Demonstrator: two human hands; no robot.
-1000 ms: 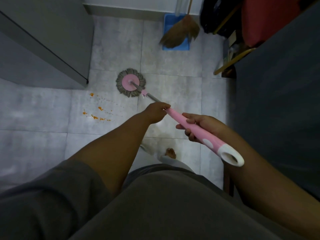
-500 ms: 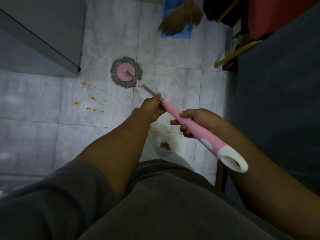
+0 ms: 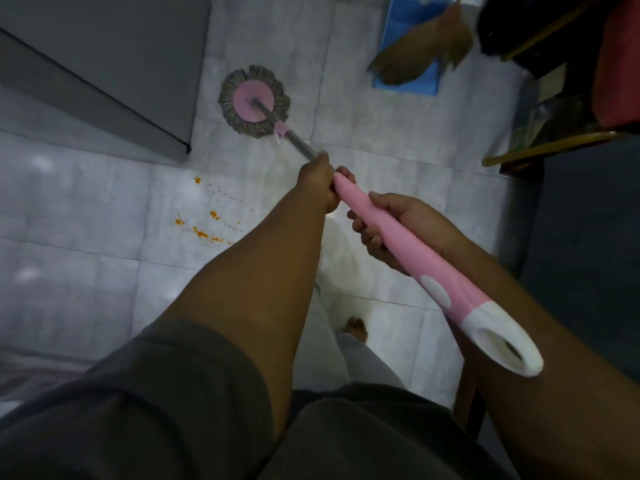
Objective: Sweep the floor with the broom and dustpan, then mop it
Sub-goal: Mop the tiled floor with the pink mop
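A round mop head (image 3: 254, 101), grey fringe around a pink disc, lies flat on the grey tiled floor (image 3: 377, 133). Its metal pole runs into a pink handle (image 3: 408, 251) with a white looped end. My left hand (image 3: 320, 180) grips the top of the pink grip where the metal pole begins. My right hand (image 3: 398, 225) grips the handle lower down. Orange splatters (image 3: 202, 225) mark the tiles left of my left forearm, apart from the mop head. A brown broom (image 3: 422, 53) rests on a blue dustpan (image 3: 407, 69) at the back.
A grey cabinet (image 3: 114, 71) stands at the back left, its corner close to the mop head. Dark furniture, a red thing (image 3: 620, 64) and a wooden frame (image 3: 554, 147) crowd the right side. My bare foot (image 3: 355, 329) stands on the tiles below my hands.
The mop head has slid a little away from me toward the cabinet corner, further from the orange splatters. Both hands keep their hold on the handle.
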